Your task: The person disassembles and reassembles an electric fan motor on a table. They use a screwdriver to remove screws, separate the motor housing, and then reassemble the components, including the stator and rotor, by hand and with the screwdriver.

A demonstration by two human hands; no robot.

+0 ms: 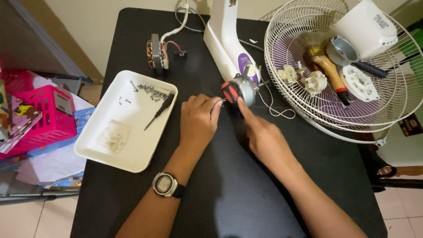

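Spreading across most of the view: black tabletop [229, 185], pale wall behind and tiled floor showing at the lower corners. Lying at far right, white wire fan guard [282, 94], serving as a catch-all for a white rear housing [368, 26], wooden-handled brush [328, 68] and small white plastic parts [315, 81]. Rising at top centre, white fan stand [222, 39] with its purple patch, stripped of guard and blades. Sitting at left, white tray [132, 150], holding loose screws [150, 90] and a slim black screwdriver [161, 109]. Resting behind the tray, copper-wound motor stator [155, 55], already out of the body with wires trailing. Judging by these parts, disassembly looking well advanced, with the small metal motor piece [249, 88] at the stand's base apparently being worked now. Left hand [198, 119] curling closed, fingers gripping a thin metal shaft beside that piece. Right hand [260, 134] reaching forward, fingers extended onto the red-and-black screwdriver handle [231, 91] touching the metal piece; fullness of that grip not being clear.
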